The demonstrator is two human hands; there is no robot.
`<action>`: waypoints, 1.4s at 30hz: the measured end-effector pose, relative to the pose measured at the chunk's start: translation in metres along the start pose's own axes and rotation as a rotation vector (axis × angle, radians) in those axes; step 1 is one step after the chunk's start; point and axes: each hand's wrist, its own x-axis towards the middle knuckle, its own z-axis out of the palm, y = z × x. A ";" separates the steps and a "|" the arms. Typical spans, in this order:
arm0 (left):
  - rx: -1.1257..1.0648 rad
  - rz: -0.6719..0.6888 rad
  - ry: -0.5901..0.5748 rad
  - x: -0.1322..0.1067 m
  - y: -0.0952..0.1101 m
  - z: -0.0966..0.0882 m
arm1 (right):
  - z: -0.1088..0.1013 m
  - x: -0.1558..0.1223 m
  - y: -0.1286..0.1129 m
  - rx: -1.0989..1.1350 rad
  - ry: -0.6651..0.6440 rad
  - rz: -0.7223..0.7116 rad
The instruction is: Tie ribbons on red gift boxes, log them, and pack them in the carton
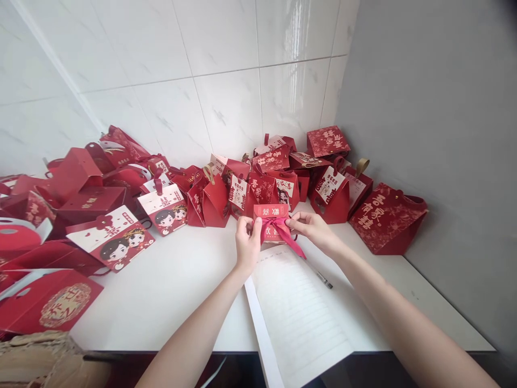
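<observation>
A small red gift box (271,210) with pale Chinese characters is in front of me, just above the top of an open notebook (299,312). A crimson ribbon (288,238) is tied in a bow across its front, with a tail hanging to the lower right. At the box's left side, my left hand (247,240) pinches the bow between thumb and fingers. On the other side, my right hand (310,229) has its fingertips closed on the bow's right loop. A dark pen (323,279) lies beside the notebook, under my right forearm.
Red gift boxes (115,237) crowd the left of the white table (169,296). More boxes (266,186) line the tiled wall (226,102), and one large box (385,218) stands by the grey wall (440,134) at right. Brown crumpled material (36,358) is at lower left.
</observation>
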 end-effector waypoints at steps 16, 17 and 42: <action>-0.007 -0.097 -0.065 -0.004 0.004 -0.003 | -0.007 -0.003 -0.010 0.167 0.021 0.053; -0.015 -0.102 -0.076 -0.004 0.004 -0.003 | -0.007 -0.003 -0.010 0.185 0.025 0.061; 0.069 0.069 -0.367 0.004 -0.014 -0.014 | -0.002 0.001 0.006 0.176 0.107 -0.111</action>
